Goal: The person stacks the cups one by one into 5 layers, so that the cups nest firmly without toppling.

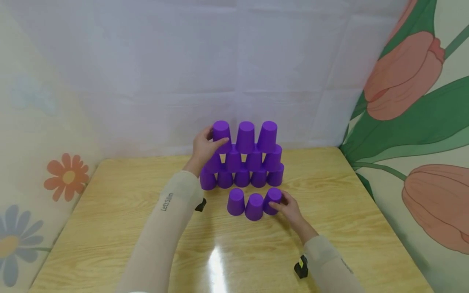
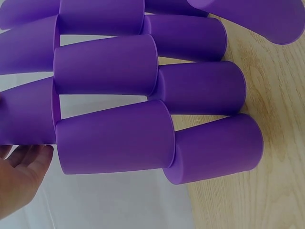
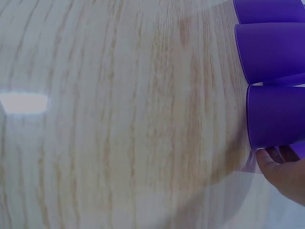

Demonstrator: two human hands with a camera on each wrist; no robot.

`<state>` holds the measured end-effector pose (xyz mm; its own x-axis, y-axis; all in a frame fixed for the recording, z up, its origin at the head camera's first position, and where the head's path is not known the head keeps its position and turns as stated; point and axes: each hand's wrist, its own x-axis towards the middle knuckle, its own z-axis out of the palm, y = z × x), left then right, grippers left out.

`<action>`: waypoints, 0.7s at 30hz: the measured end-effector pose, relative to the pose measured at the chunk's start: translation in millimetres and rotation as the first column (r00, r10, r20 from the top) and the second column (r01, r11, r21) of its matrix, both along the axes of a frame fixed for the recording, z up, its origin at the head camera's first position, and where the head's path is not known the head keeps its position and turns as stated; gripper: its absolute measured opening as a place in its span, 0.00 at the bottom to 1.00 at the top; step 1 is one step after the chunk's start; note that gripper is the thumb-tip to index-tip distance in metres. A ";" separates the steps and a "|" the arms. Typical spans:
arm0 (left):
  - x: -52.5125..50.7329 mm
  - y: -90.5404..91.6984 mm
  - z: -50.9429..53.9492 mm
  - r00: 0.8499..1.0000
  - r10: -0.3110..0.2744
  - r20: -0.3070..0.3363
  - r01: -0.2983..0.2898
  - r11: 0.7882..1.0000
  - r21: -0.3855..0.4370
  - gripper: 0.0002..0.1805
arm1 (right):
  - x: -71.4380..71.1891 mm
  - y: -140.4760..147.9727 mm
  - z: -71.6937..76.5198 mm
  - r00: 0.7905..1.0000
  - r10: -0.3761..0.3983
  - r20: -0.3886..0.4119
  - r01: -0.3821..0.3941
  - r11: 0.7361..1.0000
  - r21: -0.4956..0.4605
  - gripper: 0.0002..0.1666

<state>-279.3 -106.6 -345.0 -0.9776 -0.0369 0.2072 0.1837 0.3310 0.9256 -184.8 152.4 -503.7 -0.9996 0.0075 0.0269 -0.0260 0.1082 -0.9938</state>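
Note:
Upside-down purple cups stand in a stacked wall, with several in the bottom row (image 1: 242,179), several in the middle row (image 1: 254,160) and three on top. My left hand (image 1: 204,148) grips the top row's left cup (image 1: 221,132), thumb on its front, and that cup rests on the middle row. In front, three more inverted cups stand on the table: a left one (image 1: 235,202), a middle one (image 1: 254,207) and a right one (image 1: 272,199). My right hand (image 1: 292,212) holds the right one between thumb and fingers; the fingertips behind it are hidden.
The wooden table (image 1: 121,211) reaches back to a white cloth backdrop (image 1: 165,73). Flower-painted panels flank it at left (image 1: 36,134) and right (image 1: 410,134). Black wrist cameras sit below the left wrist (image 1: 200,204) and right wrist (image 1: 301,267).

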 end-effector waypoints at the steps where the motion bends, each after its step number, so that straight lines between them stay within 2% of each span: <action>1: 0.3 -0.3 0.1 1.000 -0.001 0.005 0.001 1.000 -0.001 0.34 | 0.1 0.1 0.7 1.000 0.003 -0.005 -0.003 1.000 0.002 0.31; 8: 2.0 -4.7 -0.9 1.000 0.002 0.016 -0.003 0.999 0.035 0.37 | -4.1 4.7 3.0 1.000 0.025 0.003 -0.025 1.000 0.012 0.29; 13: 5.7 -13.5 -5.2 1.000 -0.001 0.016 0.000 0.999 0.049 0.38 | -7.7 11.3 11.1 1.000 0.017 0.002 -0.017 0.998 0.054 0.30; 14: 6.9 -14.5 -5.4 1.000 0.003 0.017 -0.004 0.999 0.045 0.38 | -6.5 12.2 17.2 1.000 0.013 0.013 -0.013 0.999 0.052 0.30; 21: 12.5 -21.0 -8.2 1.000 -0.003 -0.022 0.005 0.995 0.102 0.36 | -12.9 23.2 25.1 1.000 0.005 0.014 -0.006 0.994 0.107 0.30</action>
